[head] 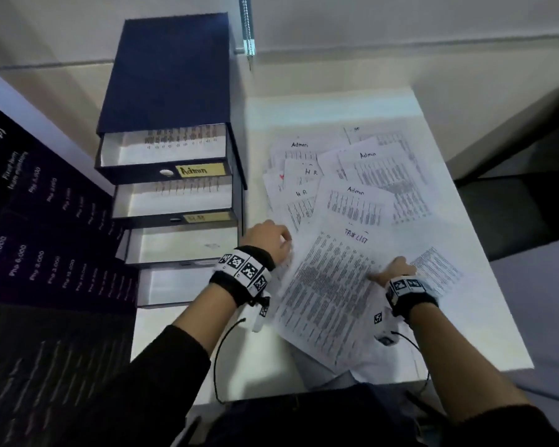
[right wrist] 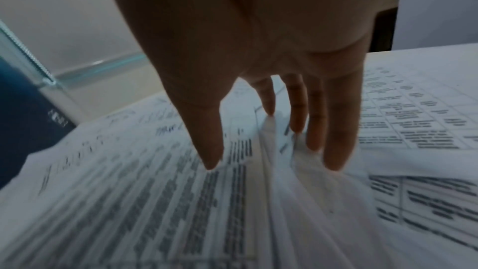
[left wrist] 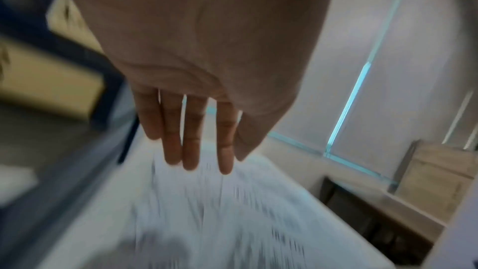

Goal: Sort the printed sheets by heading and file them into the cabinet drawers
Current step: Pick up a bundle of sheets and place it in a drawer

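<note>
A dark blue cabinet (head: 165, 75) stands at the table's left with its drawers pulled out. The top drawer (head: 162, 150) carries a yellow "Admin" label (head: 200, 170) and holds a printed sheet, as does the second drawer (head: 175, 198). Loose sheets headed Admin (head: 355, 201) and HR (head: 307, 172) lie fanned to the right. Nearest me is a "Task List" sheet (head: 329, 285). My left hand (head: 284, 245) hovers at its left edge with straight fingers (left wrist: 191, 150), holding nothing. My right hand (head: 389, 274) presses its straight fingertips (right wrist: 336, 150) onto the sheet (right wrist: 155, 191), which creases between thumb and fingers.
A dark printed board (head: 46, 221) leans at the left beside the cabinet. The white table (head: 304, 108) ends at the right, where a dark chair (head: 513, 208) stands. A blind chain (head: 247, 30) hangs on the wall behind. Wrist cables dangle near the table's front edge.
</note>
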{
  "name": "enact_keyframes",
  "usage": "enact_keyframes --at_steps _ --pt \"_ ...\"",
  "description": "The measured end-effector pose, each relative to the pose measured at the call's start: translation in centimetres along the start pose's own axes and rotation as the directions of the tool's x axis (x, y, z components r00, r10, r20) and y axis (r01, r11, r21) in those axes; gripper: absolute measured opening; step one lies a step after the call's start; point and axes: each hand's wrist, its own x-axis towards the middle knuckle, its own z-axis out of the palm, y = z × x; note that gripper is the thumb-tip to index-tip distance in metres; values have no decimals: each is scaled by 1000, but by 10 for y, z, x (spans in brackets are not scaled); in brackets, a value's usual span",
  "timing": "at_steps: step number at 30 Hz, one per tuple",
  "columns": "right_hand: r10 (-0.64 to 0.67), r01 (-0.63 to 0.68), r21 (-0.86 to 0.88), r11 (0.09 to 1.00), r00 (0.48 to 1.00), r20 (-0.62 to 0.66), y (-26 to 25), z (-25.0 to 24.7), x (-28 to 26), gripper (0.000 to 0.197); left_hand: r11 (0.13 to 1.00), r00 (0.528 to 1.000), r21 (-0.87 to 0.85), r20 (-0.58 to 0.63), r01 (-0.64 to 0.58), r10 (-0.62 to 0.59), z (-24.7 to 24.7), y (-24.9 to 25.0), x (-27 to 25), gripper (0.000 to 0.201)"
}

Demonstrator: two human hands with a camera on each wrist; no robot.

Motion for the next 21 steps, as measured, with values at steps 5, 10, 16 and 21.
enact_keyframes --at_steps 5,10,16,21 --pt "-58 61 181 982 998 -23 4 -2 -17 106 963 943 -106 258 246 -213 84 22 36 33" --pt "-157 161 222 962 987 -35 18 -1 -4 116 830 915 -387 205 402 -348 113 38 48 67" --pt "-290 279 165 946 956 48 20 -14 7 133 848 959 -481 -50 221 -278 111 54 49 73" --pt "-494 489 -74 869 865 -87 14 -17 8 95 859 955 -467 -88 210 -282 102 59 51 44"
